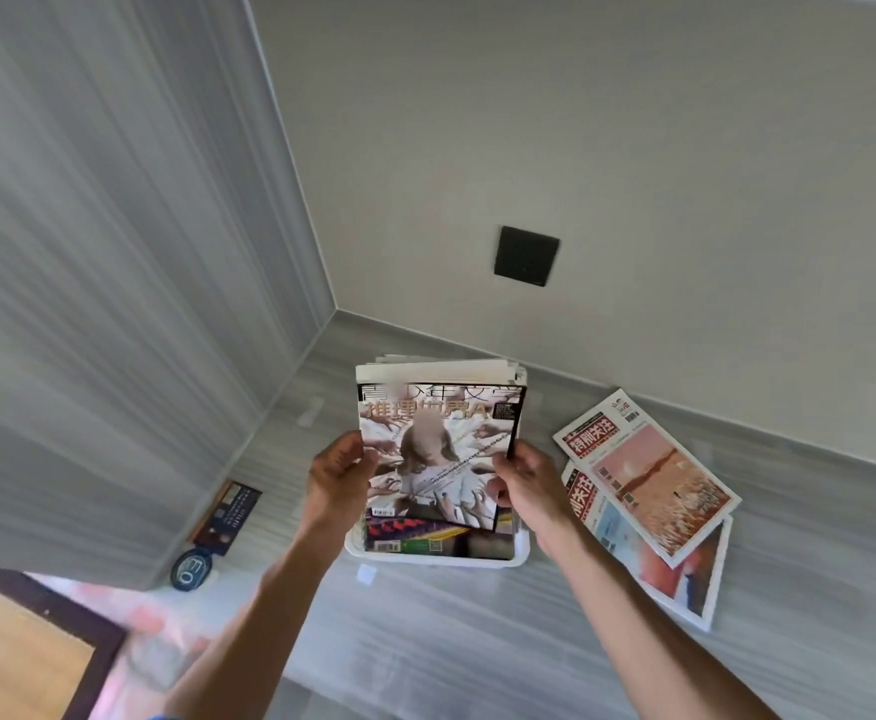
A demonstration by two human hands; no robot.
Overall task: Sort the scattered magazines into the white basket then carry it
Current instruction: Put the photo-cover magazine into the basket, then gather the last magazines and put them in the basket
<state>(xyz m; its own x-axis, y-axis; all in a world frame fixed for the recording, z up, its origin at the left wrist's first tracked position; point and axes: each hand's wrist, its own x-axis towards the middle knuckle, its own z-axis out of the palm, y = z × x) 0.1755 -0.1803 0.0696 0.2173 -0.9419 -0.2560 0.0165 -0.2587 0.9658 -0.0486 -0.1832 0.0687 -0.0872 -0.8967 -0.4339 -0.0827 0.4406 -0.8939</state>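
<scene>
A white basket [441,559] sits on the grey floor near the room's corner, with several magazines standing or lying inside it. Over the basket I hold a magazine [438,449] with a dark cover showing a figure and many reaching hands. My left hand [339,478] grips its left edge and my right hand [526,478] grips its right edge. Two magazines lie on the floor right of the basket: one with a red title and pink picture [649,472], and another [659,558] partly under it.
A dark booklet [228,517] and a round dark blue tag [192,566] lie on the floor at the left wall. A black wall plate [526,256] is on the back wall. A wooden surface with a dark edge [25,652] is at lower left.
</scene>
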